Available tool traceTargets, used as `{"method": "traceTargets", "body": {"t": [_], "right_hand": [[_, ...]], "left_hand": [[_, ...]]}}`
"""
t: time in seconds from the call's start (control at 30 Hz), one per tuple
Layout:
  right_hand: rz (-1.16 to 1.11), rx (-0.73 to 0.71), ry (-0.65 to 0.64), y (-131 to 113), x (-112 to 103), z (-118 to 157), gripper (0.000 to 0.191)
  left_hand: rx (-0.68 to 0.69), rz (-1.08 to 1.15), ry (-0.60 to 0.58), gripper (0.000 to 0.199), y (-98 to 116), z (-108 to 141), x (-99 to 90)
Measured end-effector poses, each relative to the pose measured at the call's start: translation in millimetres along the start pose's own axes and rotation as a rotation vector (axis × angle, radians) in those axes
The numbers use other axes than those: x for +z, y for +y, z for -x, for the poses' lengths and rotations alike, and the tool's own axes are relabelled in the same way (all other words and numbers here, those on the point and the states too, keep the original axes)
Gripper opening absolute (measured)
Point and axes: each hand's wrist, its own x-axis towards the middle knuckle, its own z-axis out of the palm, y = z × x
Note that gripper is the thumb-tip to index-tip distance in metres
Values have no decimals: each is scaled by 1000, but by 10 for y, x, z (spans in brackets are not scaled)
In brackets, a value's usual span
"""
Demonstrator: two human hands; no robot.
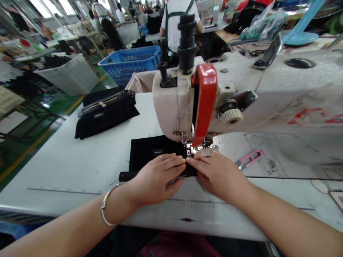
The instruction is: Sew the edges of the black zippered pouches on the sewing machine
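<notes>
A black fabric piece [144, 153] with a small label lies on the white sewing table [64, 167], its right edge at the needle area of the sewing machine [171, 103]. My left hand [159, 176] rests on the fabric, fingers together and pointing right, pressing it down. Close beside the presser foot, my right hand [214, 171] touches the fabric's right end with its fingers bent together; whatever may be pinched under them is hidden. The fingertips of both hands nearly meet. A red guard [206, 103] on the machine head hangs just above them.
Pink thread snips [250, 159] lie right of my right hand. A stack of black zippered pieces [105, 112] sits at the table's back left. Beyond are a blue crate [131, 64], a white bin [69, 73] and a person in a white shirt [173, 28].
</notes>
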Motion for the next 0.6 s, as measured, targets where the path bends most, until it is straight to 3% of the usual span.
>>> {"method": "traceTargets", "body": {"t": [0.27, 0.43, 0.6], "right_hand": [[-41, 73, -67, 7, -17, -24, 39], [-50, 127, 21, -3, -67, -2, 33], [26, 310, 107, 56, -115, -25, 16]], "left_hand": [[-6, -18, 49, 26, -213, -128, 29], [20, 6, 49, 26, -371, -180, 56], [123, 52, 11, 24, -688, -204, 25]]}}
